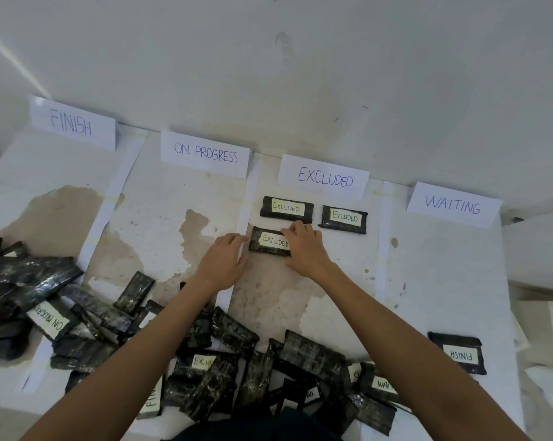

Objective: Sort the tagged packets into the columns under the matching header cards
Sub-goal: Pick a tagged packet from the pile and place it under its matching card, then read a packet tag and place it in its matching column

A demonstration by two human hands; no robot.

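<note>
Under EXCLUDED, step: a third packet (269,241) is being set down below the EXCLUDED card (324,177) and squared up. Sorting is judged to be barely begun.
Next move: release is being called for, then a reach back to the pile (205,361) for a packet with a readable tag. Face-down ones are likely to need turning first.
FINISH column: the near end under the FINISH card (72,123) is being overlain by part of the pile, with most tags turned down or hidden.
ON PROGRESS column: more of the pile is lying across the near end under the ON PROGRESS card (205,153).
Left hand (222,261): it is being held palm down just beside the packet's left end, fingers loosely apart and closed on nothing. Whether the tips are touching the edge cannot be told.
Packet: tagged EXCLUDED, it is being laid flat, starting a second row just below the two packets (287,209) already lying under the card.
Right hand (305,246): it is being held over the packet's right end, fingers curled over the far edge and thumb at the near edge, so the packet is being pinched.
WAITING column: a FINISH packet (458,353) is lying at the near end under the WAITING card (453,205), and is judged to be awaiting a move to the far left.
</note>
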